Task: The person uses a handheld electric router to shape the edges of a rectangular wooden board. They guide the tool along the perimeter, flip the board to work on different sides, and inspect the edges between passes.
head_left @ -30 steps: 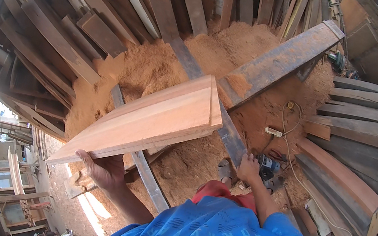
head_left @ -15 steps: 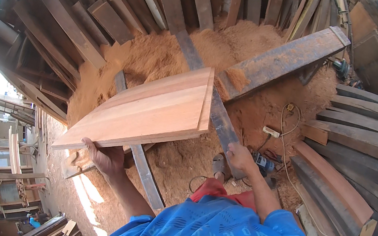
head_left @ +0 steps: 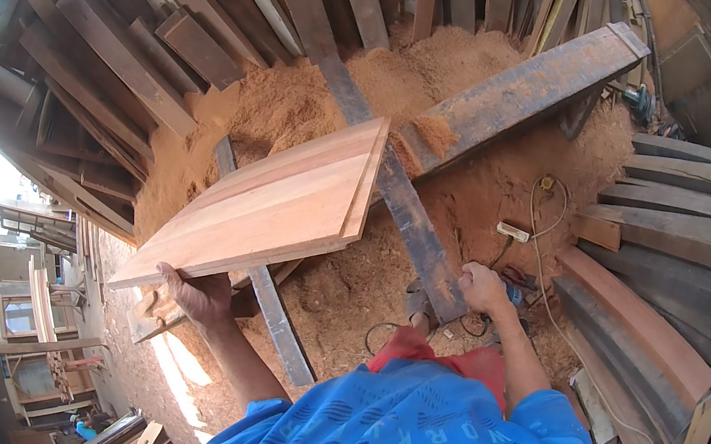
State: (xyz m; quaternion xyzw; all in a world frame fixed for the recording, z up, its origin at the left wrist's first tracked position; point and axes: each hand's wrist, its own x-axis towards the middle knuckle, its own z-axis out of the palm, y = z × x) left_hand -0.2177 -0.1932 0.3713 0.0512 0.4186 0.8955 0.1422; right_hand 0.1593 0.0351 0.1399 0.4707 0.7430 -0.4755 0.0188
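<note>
A broad, pale reddish wooden panel lies tilted across dark wooden bars. Its right edge shows a step, as if two boards are stacked. My left hand grips the near left edge, thumb on top and fingers underneath, out of sight. Close by the near end of a dark bar, my right hand is off the panel with its fingers curled; whether anything is inside them is hidden. Behind that hand a blue power tool is mostly covered.
Sawdust is heaped under and beyond the panel. A long heavy beam stretches to the far right. Curved timbers are stacked at right, near a cable and a white power strip. Planks lean along the back.
The panel has shifted left over the dark bar, with my left hand still on its edge. My right hand has moved right, away from the bar's near end.
</note>
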